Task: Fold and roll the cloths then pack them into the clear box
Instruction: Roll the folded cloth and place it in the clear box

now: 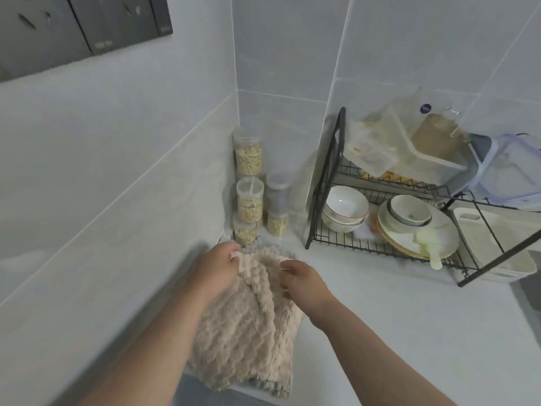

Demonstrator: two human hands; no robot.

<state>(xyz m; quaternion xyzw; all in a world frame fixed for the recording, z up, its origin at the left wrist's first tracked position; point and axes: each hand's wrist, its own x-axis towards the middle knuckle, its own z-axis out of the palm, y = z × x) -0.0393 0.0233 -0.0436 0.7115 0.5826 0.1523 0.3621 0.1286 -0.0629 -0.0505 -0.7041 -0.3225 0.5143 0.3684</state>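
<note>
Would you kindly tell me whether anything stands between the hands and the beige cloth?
Nothing visible does: the left hand and right hand both pinch the far edge of the beige cloth.

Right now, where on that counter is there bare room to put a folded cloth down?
Bare counter lies right of the beige cloth, in front of the dish rack. The corner behind the cloth is crowded with jars.
</note>
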